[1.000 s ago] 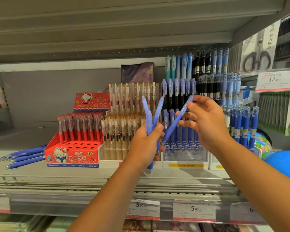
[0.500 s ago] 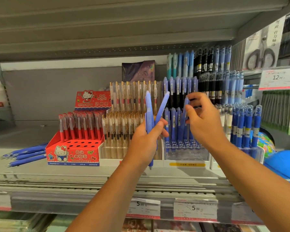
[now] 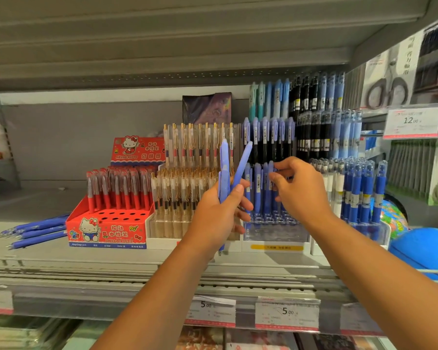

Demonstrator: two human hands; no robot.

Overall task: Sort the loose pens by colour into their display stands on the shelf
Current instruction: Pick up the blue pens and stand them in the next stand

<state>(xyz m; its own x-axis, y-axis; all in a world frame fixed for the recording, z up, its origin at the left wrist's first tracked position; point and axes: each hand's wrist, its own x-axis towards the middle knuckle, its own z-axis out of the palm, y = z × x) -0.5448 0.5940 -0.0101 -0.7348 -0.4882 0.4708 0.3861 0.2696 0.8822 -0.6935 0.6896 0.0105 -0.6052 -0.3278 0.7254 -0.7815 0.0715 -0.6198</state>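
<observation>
Left hand (image 3: 218, 213) is wrapped round a couple of blue pens (image 3: 225, 173), tips down, tops fanned out in front of the gold-clip stand (image 3: 172, 224). Right hand (image 3: 301, 190) pinches the top of a single pen (image 3: 270, 173) standing in the front row of the clear stand (image 3: 276, 236), which is packed with matching blue ones. The red Hello Kitty box (image 3: 106, 232) has red pens in its back rows. More loose pens (image 3: 38, 232) lie flat on the shelf (image 3: 61, 256), left of that box.
</observation>
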